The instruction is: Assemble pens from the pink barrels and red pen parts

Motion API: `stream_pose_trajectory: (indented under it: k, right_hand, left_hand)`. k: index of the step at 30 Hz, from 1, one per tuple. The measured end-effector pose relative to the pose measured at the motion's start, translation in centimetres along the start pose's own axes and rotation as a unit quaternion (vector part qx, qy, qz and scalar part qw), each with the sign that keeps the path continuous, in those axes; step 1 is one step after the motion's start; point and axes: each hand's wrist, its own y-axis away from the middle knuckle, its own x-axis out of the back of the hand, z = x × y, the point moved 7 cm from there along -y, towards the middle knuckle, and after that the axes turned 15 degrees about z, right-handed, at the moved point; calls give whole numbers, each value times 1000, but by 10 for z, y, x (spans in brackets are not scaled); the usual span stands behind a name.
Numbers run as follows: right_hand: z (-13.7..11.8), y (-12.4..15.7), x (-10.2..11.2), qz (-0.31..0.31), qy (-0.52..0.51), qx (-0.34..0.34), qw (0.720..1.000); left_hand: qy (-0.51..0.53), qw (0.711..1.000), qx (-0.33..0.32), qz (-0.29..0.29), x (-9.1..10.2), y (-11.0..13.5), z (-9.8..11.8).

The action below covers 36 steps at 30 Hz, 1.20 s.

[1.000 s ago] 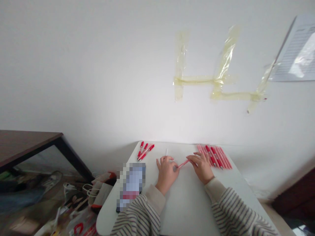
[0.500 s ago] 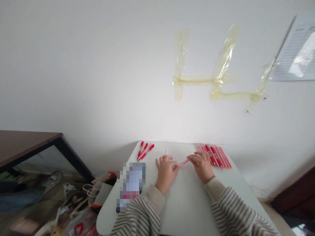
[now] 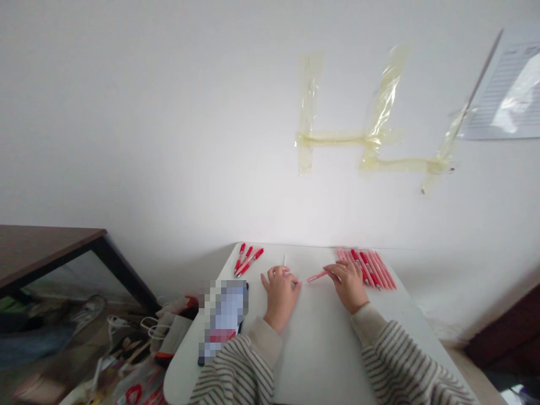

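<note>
Between the right fingers (image 3: 336, 270) lies a pink pen barrel (image 3: 317, 277).

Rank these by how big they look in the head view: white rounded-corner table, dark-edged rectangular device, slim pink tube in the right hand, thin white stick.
Largest to smallest:
1. White table
2. Dark-edged device
3. Slim pink tube, fingers covering one end
4. Thin white stick, judging only its visible part

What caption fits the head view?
Right hand holds a slim pink piece, left hand apart from it, red pens lying on either side.
</note>
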Motion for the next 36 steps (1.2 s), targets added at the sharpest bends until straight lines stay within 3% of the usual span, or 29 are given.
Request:
stream_pose_trajectory:
  k: [24, 36]
  right_hand:
    - [2, 1, -3, -43, 12, -17, 999]
    - [1, 3, -6, -86, 30, -40, 995]
  left_hand:
    - [-58, 997, 27, 38, 0, -3, -2]
    - [-78, 995, 39, 40, -12, -16, 2]
